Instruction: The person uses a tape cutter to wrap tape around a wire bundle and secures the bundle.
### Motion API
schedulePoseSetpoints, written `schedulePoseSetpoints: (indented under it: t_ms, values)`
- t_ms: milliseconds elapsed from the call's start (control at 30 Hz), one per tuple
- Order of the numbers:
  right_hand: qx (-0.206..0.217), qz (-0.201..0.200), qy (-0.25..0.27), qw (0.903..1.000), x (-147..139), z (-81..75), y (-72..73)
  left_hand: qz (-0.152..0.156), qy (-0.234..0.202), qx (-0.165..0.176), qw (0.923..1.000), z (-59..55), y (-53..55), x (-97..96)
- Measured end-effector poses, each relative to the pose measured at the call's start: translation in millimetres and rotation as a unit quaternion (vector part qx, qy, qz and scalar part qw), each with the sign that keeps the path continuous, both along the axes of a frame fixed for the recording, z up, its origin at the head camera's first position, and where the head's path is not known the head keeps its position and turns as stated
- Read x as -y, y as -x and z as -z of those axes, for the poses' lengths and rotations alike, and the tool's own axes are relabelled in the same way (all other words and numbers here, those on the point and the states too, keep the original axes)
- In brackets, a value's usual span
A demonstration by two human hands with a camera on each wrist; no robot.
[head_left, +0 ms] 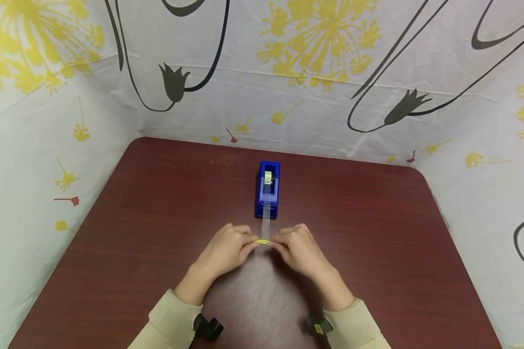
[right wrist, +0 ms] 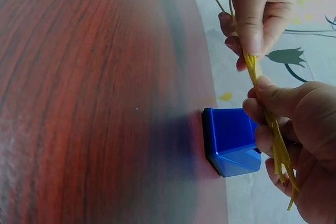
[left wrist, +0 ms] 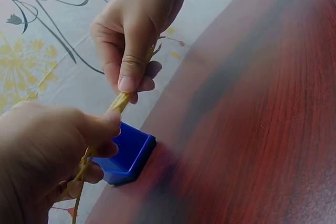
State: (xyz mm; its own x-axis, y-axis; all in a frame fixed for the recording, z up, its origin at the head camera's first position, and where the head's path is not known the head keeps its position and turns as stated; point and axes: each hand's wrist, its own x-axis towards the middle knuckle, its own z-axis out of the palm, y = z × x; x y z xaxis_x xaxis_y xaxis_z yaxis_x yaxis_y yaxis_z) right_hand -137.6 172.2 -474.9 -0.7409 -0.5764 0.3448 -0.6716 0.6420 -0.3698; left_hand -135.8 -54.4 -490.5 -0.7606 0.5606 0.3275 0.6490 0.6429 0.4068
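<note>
Between both hands stretches a thin bundle of yellow strands (head_left: 262, 241), level over the table. My left hand (head_left: 227, 249) pinches one end between thumb and fingers; my right hand (head_left: 300, 249) pinches the other, leaving a short gap. Loose strand ends trail below the right fingers in the right wrist view, where the bundle (right wrist: 277, 142) shows longest. A clear tape strip (head_left: 266, 228) runs from a blue tape dispenser (head_left: 276, 194) to the bundle's middle, meeting it between the fingertips. The dispenser, with its tape roll (head_left: 268, 178), stands just beyond the hands.
A dark red wood-grain table (head_left: 179, 194) with rounded far corners lies under everything. White cloth (head_left: 227, 111) printed with yellow and grey flowers hangs along its back and sides. Black wrist cameras sit at the left cuff (head_left: 172, 310) and right cuff (head_left: 347, 317).
</note>
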Motion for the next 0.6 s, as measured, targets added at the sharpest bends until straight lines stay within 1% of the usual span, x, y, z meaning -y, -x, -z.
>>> schedulePoseSetpoints:
  t_ms: [200,333,467,600]
  values:
    - [-0.022,-0.002,0.011,0.9997,-0.1,4.6,0.1,-0.008,0.01,0.037,0.9992,-2.4,0.6,-2.2]
    - [-0.037,-0.002,0.017,0.9992,-0.3,7.5,0.2,-0.009,0.014,0.05,0.9986,-2.3,1.4,-3.4]
    - [-0.04,-0.002,0.032,0.9987,-0.3,9.0,0.1,-0.007,0.018,0.043,0.9989,-1.0,2.3,-4.0]
    - [-0.017,0.001,0.053,0.9984,-0.6,8.0,-0.5,-0.004,0.019,0.034,0.9992,0.1,2.8,-3.9]
